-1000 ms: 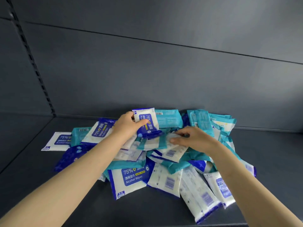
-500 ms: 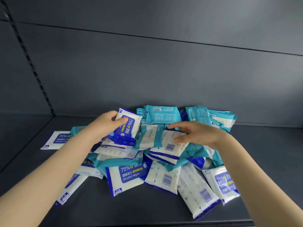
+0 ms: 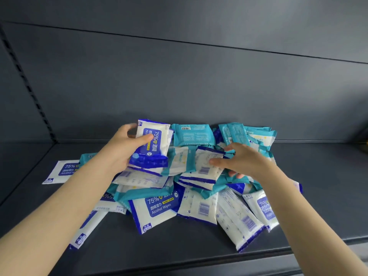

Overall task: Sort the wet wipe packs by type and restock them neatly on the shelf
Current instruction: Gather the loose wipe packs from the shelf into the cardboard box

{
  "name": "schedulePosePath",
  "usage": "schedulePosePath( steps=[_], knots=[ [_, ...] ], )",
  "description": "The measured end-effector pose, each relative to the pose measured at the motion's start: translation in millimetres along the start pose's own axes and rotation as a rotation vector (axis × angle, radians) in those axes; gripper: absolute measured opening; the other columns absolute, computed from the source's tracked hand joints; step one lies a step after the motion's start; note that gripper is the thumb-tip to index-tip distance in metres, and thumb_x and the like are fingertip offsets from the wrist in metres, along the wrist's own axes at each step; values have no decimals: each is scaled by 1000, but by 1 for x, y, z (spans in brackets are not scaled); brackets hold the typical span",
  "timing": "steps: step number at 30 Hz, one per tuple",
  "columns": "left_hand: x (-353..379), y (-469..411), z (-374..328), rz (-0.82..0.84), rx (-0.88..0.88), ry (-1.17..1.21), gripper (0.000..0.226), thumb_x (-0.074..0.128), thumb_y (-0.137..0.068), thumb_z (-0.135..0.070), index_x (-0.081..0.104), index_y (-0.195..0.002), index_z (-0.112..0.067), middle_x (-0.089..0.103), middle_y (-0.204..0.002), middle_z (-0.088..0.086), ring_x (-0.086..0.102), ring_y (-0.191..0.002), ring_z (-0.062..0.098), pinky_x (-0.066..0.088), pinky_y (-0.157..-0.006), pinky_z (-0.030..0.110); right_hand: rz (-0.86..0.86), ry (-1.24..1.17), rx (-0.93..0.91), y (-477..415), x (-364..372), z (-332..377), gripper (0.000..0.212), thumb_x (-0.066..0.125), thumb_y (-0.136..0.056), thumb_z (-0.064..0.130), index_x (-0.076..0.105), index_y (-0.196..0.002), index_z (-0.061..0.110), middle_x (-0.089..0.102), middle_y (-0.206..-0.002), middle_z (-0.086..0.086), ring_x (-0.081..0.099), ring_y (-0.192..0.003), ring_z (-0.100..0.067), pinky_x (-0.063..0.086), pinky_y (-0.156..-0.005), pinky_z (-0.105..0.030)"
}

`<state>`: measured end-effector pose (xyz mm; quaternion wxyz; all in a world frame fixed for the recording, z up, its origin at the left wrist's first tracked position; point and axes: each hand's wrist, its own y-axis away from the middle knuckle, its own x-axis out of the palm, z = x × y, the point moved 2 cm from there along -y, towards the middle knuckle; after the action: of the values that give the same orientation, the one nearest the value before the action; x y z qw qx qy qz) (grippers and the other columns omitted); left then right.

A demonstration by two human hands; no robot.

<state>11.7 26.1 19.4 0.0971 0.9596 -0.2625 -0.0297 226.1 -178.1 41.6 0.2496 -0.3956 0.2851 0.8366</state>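
A mixed heap of wet wipe packs (image 3: 191, 188) lies on the dark shelf (image 3: 318, 196): several blue-and-white alcohol wipe packs and several teal packs (image 3: 192, 135). My left hand (image 3: 121, 150) grips a blue-and-white alcohol wipe pack (image 3: 153, 144), lifted upright above the heap's left side. My right hand (image 3: 245, 162) has its thumb on a white pack showing its barcode side (image 3: 207, 166) and its fingers curled under the pack's right edge. One alcohol wipe pack (image 3: 61, 171) lies alone at the far left.
The grey back panel (image 3: 179, 86) rises right behind the heap. The shelf's front edge (image 3: 219, 257) runs close below the nearest packs. Bare shelf surface shows at the right and at the front left.
My left hand has raised its blue-and-white pack and turned it more upright. My right hand has closed its thumb and fingers round the barcode-side pack.
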Motion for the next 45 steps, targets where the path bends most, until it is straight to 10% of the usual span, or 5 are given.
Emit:
schedulePosePath(
  steps=[6, 16, 21, 27, 45],
  knots=[
    [17, 11, 6, 200, -147, 18, 24, 71, -87, -23, 65, -106, -9, 76, -78, 6, 73, -64, 17, 57, -49, 28, -53, -420, 124, 6, 18, -2, 87, 87, -73, 28, 40, -145, 17, 67, -105, -4, 67, -87, -16, 59, -84, -36],
    [17, 9, -7, 269, -325, 48, 36, 72, -84, -36, 65, -108, -9, 77, -84, 10, 74, -64, 20, 58, -50, 31, -105, -1090, 71, 22, 8, -18, 18, 67, -87, -3, 70, -102, 6, 74, -103, -11, 73, -90, -25, 60, -78, -36],
    [36, 19, -6, 272, -316, -18, 35, 71, -86, -33, 63, -110, -9, 76, -88, 11, 74, -71, 23, 60, -62, 35, -226, -772, 177, 10, -12, -47, 9, 59, -95, 9, 62, -87, 7, 71, -97, -20, 64, -87, -27, 53, -96, -45],
    [59, 26, -6, 228, -255, -66, 25, 64, -92, -36, 60, -105, -15, 73, -94, 8, 71, -85, 23, 55, -74, 35, -91, -376, 142, 4, -3, -50, 54, 68, -87, 51, 53, -128, 20, 61, -125, 0, 62, -109, -22, 58, -82, -39],
    [67, 40, -4, 278, -250, -5, 29, 66, -91, -32, 59, -115, -18, 72, -109, 8, 70, -95, 23, 56, -74, 35, -101, -639, 137, 11, 6, -43, 29, 79, -83, 24, 62, -104, 12, 75, -91, -7, 74, -79, -25, 63, -73, -40]
  ],
)
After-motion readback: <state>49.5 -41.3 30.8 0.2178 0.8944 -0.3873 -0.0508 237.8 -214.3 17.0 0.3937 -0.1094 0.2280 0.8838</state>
